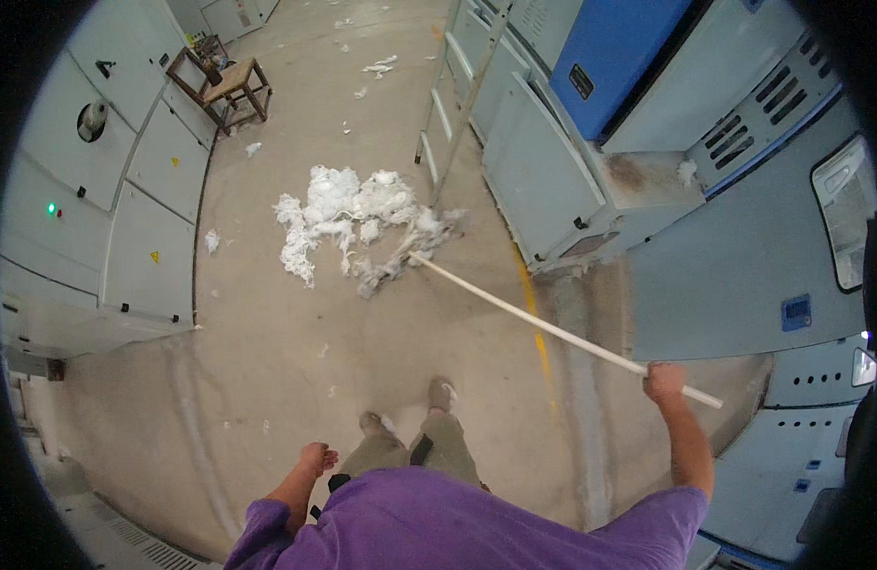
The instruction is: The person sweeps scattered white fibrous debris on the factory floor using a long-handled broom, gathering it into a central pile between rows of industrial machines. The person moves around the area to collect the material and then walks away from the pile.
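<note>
On the floor, right hand (pixel 664 382) grips a pole (pixel 552 329) touching white fluff (pixel 348 214); left hand (pixel 317 458) empty

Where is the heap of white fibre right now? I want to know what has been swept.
In the head view the white fibre heap lies on the floor ahead, left of centre, at the broom head, beside the ladder.

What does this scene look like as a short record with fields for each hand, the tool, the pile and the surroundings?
right hand: gripping the white pole near its upper end
left hand: free, held beside the hip
pole tip: buried in the white fibre pile on the concrete floor
surroundings: grey machine cabinets on both sides, wooden stool far back, small fibre scraps scattered
</note>
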### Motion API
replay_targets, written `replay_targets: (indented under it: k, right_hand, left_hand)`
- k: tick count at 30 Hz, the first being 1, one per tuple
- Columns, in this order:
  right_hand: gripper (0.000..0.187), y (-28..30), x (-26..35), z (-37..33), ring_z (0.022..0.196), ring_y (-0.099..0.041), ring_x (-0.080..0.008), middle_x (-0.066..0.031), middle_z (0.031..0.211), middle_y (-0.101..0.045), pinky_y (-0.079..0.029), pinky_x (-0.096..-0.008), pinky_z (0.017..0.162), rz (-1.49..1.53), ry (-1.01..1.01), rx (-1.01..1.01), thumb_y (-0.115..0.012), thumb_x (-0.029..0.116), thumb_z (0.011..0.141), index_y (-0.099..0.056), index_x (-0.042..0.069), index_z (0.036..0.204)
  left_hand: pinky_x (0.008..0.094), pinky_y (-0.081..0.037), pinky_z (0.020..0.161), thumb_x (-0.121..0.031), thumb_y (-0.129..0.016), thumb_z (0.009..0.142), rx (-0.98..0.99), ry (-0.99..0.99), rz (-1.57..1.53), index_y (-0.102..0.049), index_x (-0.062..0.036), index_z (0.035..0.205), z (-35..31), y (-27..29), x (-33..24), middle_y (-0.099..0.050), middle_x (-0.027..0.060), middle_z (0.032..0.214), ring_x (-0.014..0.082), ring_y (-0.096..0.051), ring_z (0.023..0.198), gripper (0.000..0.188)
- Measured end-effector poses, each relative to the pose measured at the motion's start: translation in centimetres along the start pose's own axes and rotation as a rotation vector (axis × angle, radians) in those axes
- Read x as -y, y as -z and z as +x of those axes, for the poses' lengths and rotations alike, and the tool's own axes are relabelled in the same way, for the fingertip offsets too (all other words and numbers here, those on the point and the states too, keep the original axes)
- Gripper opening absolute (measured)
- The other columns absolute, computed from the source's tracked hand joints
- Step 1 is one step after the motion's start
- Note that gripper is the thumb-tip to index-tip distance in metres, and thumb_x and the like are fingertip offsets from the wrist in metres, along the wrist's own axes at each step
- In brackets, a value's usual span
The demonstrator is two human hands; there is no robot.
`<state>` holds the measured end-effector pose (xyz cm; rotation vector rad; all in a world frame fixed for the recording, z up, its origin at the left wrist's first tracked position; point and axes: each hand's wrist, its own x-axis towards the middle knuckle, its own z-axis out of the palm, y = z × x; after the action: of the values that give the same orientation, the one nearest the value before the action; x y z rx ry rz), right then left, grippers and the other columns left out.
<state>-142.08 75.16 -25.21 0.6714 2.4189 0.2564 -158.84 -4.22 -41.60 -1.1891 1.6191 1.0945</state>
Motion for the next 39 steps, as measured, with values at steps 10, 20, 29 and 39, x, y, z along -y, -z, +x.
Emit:
replay_targets:
  k: [10, 20, 29, 39]
  right_hand:
    - [0.022, -2.2, 26.5, -10.4, 0.062, -0.063, -0.0249, -0.012, 0.066, -0.064, -0.049, -0.0373, 0.059, 0.65, -0.069, 0.169, -0.067, 0.024, 0.072, -0.067, 0.004, 0.08]
    - [0.023, 6.6, 55.3, -4.7, 0.045, -0.052, -0.0147, -0.0057, 0.056, -0.057, -0.037, -0.0317, 0.041, 1.318, -0.019, 0.299, -0.06, 0.02, 0.082, -0.061, 0.004, 0.065]
    - [0.01, 8.8, 74.7, -16.3, 0.055, -0.058, -0.0219, -0.013, 0.071, -0.06, -0.049, -0.0317, 0.047, 1.579, 0.188, 0.691, -0.056, 0.003, 0.082, -0.058, -0.006, 0.08]
    - [0.009, 8.1, 86.2, -24.2, 0.061, -0.061, -0.0192, -0.0077, 0.07, -0.061, -0.052, -0.0312, 0.052, 1.398, 0.367, 1.198, -0.058, 0.013, 0.082, -0.057, 0.005, 0.083]
  left_hand:
    - [0.0362, -0.051, 0.057, -0.017, -0.045, 0.087, 0.196, -0.23, -0.093, -0.051, -0.0034, 0.1, 0.6, 2.8, -0.2, -0.064, 0.0128, 0.084, 0.0227, -0.063, 0.068, 0.019]
    - [0.0316, -0.049, 0.049, -0.016, -0.045, 0.087, 0.011, -0.208, -0.263, -0.052, -0.0034, 0.099, 2.8, 14.8, 7.0, -0.064, 0.0127, 0.082, 0.0206, -0.063, 0.062, 0.019]
    - [0.0315, -0.05, 0.071, -0.037, -0.057, 0.087, 0.405, -0.552, -0.459, -0.044, -0.0047, 0.121, -12.8, 17.0, 5.0, -0.063, 0.0108, 0.096, 0.0192, -0.063, 0.081, 0.049]
    - [0.026, -0.041, 0.043, -0.016, -0.054, 0.084, 0.315, -0.572, -0.262, -0.055, -0.0025, 0.101, -15.9, 23.8, 4.9, -0.052, 0.0023, 0.061, 0.0126, -0.053, 0.05, 0.022]
